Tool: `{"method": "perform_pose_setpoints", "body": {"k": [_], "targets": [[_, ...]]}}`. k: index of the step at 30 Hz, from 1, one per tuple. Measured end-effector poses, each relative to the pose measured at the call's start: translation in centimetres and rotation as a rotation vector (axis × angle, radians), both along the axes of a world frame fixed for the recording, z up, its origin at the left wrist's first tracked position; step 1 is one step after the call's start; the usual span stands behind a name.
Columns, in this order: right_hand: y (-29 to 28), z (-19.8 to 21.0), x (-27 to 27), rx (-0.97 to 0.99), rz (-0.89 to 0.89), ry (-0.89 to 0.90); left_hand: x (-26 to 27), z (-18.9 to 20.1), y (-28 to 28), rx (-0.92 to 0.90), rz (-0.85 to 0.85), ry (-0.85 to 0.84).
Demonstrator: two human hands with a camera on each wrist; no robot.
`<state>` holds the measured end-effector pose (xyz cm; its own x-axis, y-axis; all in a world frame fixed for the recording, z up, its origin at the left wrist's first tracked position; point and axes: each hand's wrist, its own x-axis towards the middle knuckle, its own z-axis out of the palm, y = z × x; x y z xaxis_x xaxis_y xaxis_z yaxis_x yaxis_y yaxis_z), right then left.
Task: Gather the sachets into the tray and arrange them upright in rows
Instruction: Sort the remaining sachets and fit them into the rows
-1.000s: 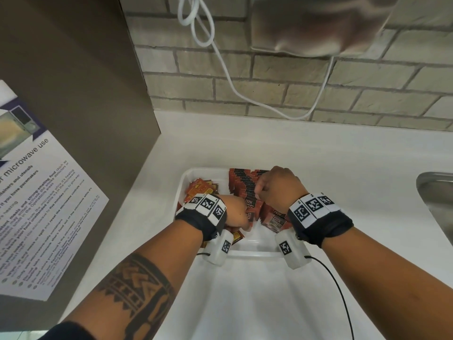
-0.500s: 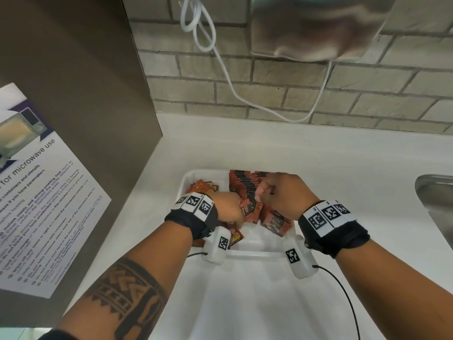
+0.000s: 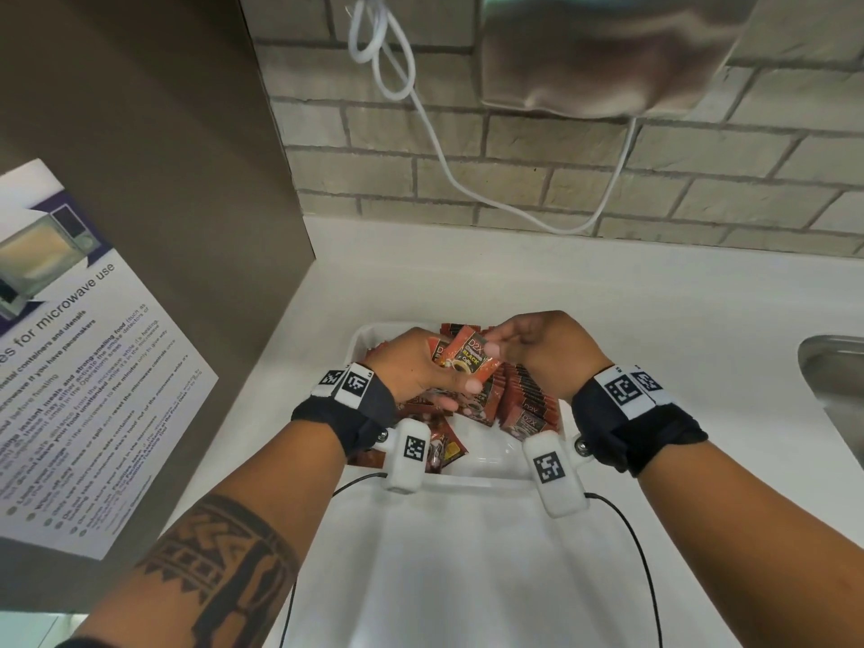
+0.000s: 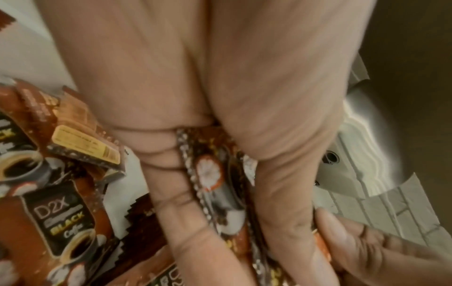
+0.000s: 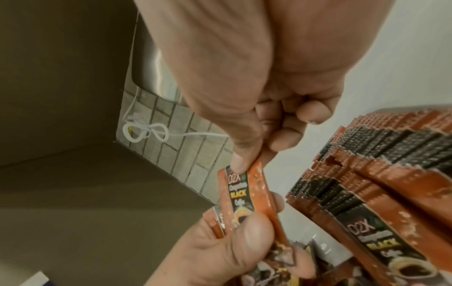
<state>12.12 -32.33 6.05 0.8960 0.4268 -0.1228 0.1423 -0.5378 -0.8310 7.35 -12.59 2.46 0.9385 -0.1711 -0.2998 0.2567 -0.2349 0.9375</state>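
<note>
Above the white tray, both hands meet on one D2X black coffee sachet. Left hand grasps a small stack of sachets, thumb pressed on the front one; right hand pinches that sachet's top edge between thumb and forefinger, other fingers curled. Head view alone shows the upright row of sachets in the tray's right half. Left wrist view adds loose sachets lying flat; right wrist view resolves the pinch.
</note>
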Motion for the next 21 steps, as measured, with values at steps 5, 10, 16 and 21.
{"method": "perform_pose_setpoints", "body": {"k": [5,10,16,21], "targets": [[0.3,0.2,0.2,-0.152,0.01,-0.1,0.4,0.4,1.6,0.505,-0.059,0.058],[1.2,-1.4,-0.3,-0.448,0.103,-0.152,0.4,0.3,1.5,0.981,-0.249,0.215],[2.0,-2.9,-0.1,-0.622,0.06,-0.221,0.7,-0.2,-1.7,0.952,-0.497,0.247],[2.5,-3.6,0.1,-0.713,0.089,-0.21,1.5,-1.2,-3.6,0.98,-0.539,0.274]]}}
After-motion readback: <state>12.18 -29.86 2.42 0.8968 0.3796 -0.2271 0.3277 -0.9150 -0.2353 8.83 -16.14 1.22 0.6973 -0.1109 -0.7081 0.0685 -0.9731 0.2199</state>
